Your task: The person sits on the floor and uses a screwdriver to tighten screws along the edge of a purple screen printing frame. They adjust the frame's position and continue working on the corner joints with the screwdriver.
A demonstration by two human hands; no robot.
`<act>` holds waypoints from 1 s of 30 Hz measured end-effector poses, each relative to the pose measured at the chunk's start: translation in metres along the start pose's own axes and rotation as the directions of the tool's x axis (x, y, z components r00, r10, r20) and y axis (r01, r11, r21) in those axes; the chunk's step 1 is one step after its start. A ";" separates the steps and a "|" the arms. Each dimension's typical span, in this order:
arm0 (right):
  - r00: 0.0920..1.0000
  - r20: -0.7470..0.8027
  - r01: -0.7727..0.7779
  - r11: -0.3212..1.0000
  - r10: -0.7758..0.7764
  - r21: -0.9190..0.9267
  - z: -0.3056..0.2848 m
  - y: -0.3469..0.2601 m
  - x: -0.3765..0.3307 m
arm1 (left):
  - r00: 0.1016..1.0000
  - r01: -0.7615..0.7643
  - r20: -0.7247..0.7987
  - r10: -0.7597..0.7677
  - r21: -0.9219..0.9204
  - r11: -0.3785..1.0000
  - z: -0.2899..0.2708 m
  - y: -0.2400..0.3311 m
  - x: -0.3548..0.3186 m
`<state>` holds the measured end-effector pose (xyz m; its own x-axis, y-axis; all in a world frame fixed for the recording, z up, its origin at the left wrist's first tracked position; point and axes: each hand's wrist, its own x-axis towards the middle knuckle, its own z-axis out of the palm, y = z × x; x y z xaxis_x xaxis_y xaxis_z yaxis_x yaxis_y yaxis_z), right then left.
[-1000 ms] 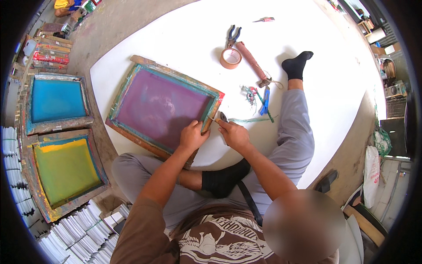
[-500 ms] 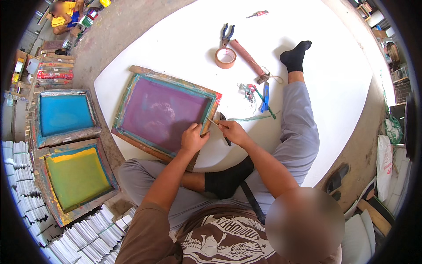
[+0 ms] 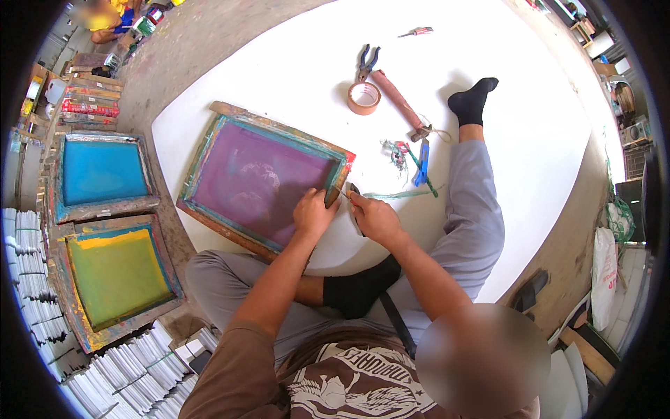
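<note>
A wooden silk-screen frame (image 3: 269,181) with purple mesh and paint-stained bars lies tilted in front of me on a white sheet (image 3: 293,84). My left hand (image 3: 315,211) grips the frame's right bar near its lower end, the thumb over the wood. In my right hand (image 3: 375,215) is a thin pointed metal tool (image 3: 341,190) with a tan handle, perhaps a screwdriver or an awl. Its tip meets that same bar just above my left fingers. Partly hidden behind my right hand is a dark-handled tool (image 3: 354,188), whose kind I cannot make out.
Beyond lie a tape roll (image 3: 363,98), pliers (image 3: 366,61), a hammer (image 3: 401,103), a screwdriver (image 3: 417,32), a blue cutter (image 3: 423,162) and tangled green string (image 3: 396,155). Blue (image 3: 105,170) and yellow-green (image 3: 118,278) screens stand left, near paper stacks (image 3: 125,370). Another person sits far left.
My view has shifted slightly. My left hand has moved a little up the frame's right bar, and the tool in my right hand still touches that bar.
</note>
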<state>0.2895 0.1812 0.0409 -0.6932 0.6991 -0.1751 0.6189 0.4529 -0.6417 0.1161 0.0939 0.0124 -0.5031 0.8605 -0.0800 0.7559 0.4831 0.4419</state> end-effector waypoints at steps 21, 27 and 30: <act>0.932 0.310 -0.093 0.952 0.185 -0.290 -0.034 -0.062 0.015 | 0.991 -0.129 -0.058 0.122 -0.143 0.981 0.010 -0.016 0.005; 0.911 0.323 -0.109 0.904 0.256 -0.412 -0.028 -0.089 0.021 | 0.986 -0.166 -0.066 0.156 -0.180 0.970 0.017 -0.022 0.007; 0.910 0.310 -0.156 0.921 0.275 -0.357 -0.025 -0.095 0.017 | 0.978 -0.206 -0.085 0.192 -0.212 0.955 0.021 -0.026 0.007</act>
<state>0.2282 0.1636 0.1180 -0.5754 0.5889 -0.5675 0.8102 0.5050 -0.2975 0.1015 0.0904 -0.0187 -0.3824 0.9204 0.0821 0.7371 0.2503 0.6277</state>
